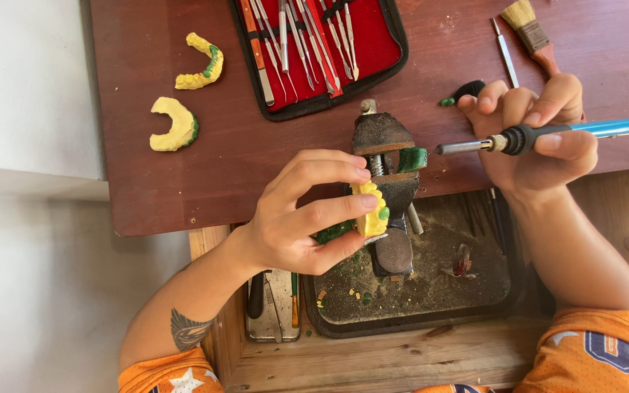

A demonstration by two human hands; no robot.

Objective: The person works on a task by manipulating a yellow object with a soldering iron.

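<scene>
On the left part of the dark red bench (183,189) lie two yellow dental casts. The upper cast (200,64) is curved and has a green spot of wax. The lower cast (173,124) lies just below it, with a green edge on its right side. They are near each other but do not touch.

More to the right, at the top, an open black case with red lining (373,51) holds a row of metal instruments.

The left hand (300,218) holds a third yellow cast (373,211), which has a little green wax on it. Its grip is closed on this cast, with the fingers on top and the thumb below. The cast is just in front of a small dark vise (386,156) that stands at the edge of the bench. A green piece of wax (412,159) sits in the vise.

Below the vise is a dark tray (431,291) with dust and small green and yellow crumbs.

The right hand (540,127) has its grip closed around an electric heating tool with a blue handle (547,132). Its metal tip points left, towards the green wax, but stays apart from it.

At the top right lie a thin metal tool (505,52) and a brush with pale bristles (531,29).
</scene>
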